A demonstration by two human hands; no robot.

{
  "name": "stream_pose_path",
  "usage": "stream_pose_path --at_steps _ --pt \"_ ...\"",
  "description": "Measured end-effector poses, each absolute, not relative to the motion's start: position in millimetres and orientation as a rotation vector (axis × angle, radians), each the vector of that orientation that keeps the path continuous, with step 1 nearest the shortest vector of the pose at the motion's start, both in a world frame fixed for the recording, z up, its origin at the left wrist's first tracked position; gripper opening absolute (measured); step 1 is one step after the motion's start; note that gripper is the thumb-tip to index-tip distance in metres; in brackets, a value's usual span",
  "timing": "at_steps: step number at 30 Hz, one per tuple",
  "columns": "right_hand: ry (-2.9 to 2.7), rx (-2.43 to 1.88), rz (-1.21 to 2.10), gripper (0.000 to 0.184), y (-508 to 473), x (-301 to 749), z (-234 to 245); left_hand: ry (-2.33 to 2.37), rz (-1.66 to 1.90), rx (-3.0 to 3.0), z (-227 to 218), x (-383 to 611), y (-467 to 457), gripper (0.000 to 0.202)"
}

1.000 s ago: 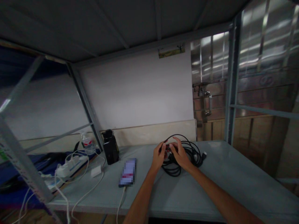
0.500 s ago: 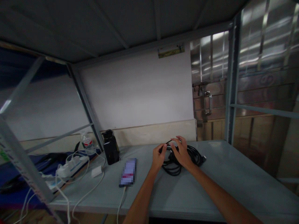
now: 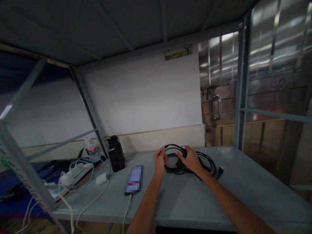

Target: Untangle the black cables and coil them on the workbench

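A black cable (image 3: 211, 159) lies in loose loops on the grey tabletop (image 3: 195, 201), with a connector end (image 3: 220, 170) at the right of the coil. Raised loops of it arch between my two hands. My left hand (image 3: 161, 160) is closed around the left side of these loops, fingers curled in. Over the middle of the coil, my right hand (image 3: 190, 159) grips the cable near a thicker dark part (image 3: 184, 152), thumb towards the left. The hand hides some of the strands beneath it.
Left of my arms lies a phone (image 3: 134, 179) with a white charging cord (image 3: 126, 211). A black bottle (image 3: 113, 142), a black box (image 3: 116, 159) and a white adapter (image 3: 101, 179) are farther left. A power strip (image 3: 79, 174) sits beyond the metal post (image 3: 24, 162).
My left hand has shifted slightly left, drawing the loops wider, and its fingers have curled in. The connector end has moved right. My right hand stays near the same place.
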State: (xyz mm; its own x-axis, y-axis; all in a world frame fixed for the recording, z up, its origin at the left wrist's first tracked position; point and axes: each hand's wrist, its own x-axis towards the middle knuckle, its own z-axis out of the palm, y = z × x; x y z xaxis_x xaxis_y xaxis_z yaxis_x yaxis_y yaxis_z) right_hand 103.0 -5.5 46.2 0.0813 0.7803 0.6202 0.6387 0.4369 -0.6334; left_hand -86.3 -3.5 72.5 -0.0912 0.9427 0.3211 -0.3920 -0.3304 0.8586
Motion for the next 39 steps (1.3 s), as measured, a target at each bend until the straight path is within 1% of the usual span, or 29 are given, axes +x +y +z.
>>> stream_pose_path --at_steps 5,11,15,20,22,24,29,32,34,39 --pt "-1.662 -1.381 0.147 0.055 -5 106 50 0.692 1.646 1.002 72 -90 2 0.070" --pt "-1.686 -1.392 0.043 0.063 -11 111 57 0.591 1.686 0.789 66 -101 13 0.059" --pt "-1.766 -1.413 0.092 0.063 -10 112 54 0.536 1.727 0.642 67 -114 18 0.057" --pt "-1.819 -1.367 0.160 0.059 -10 110 50 0.534 1.765 0.614 68 -122 21 0.042" --pt "-1.831 -1.321 0.195 0.057 -11 108 49 0.546 1.759 0.623 67 -120 21 0.041" --pt "-1.824 -1.259 0.217 0.053 -10 106 48 0.565 1.737 0.651 65 -115 22 0.045" --pt "-1.770 -1.110 0.232 0.043 -7 102 45 0.593 1.602 0.860 59 -99 19 0.070" --pt "-1.709 -1.048 0.249 0.042 -8 100 46 0.583 1.532 0.883 58 -93 16 0.075" --pt "-1.684 -1.017 0.261 0.041 -10 98 47 0.564 1.517 0.843 59 -92 15 0.072" --pt "-1.610 -0.998 0.275 0.046 -12 94 47 0.453 1.523 0.734 66 -98 13 0.049"
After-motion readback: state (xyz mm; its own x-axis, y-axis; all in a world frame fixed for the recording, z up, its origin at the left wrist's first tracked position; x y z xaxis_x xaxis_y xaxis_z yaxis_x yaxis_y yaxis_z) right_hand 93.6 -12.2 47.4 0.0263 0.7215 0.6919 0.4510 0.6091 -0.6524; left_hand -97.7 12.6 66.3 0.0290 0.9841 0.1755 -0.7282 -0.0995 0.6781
